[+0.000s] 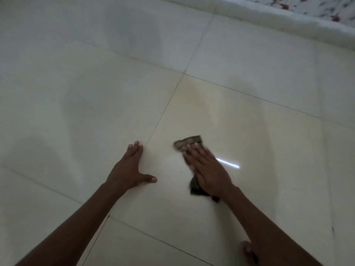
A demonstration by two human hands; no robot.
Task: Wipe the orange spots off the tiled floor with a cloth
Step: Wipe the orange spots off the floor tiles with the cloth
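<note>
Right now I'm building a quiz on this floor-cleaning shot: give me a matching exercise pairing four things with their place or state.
Things:
1. bare left hand
2. bare right hand
3. dark crumpled cloth
4. white ledge

States:
A. runs along the top right
B. pressed flat on the cloth
C. pinned between palm and cream tiled floor
D. flat on bare tile, fingers spread

Pairs: 1-D, 2-B, 3-C, 4-A

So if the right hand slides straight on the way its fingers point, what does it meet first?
Right hand, flat on the dark crumpled cloth, points up-left. Bare cream tiled floor follows, then probably the grout line.
</note>
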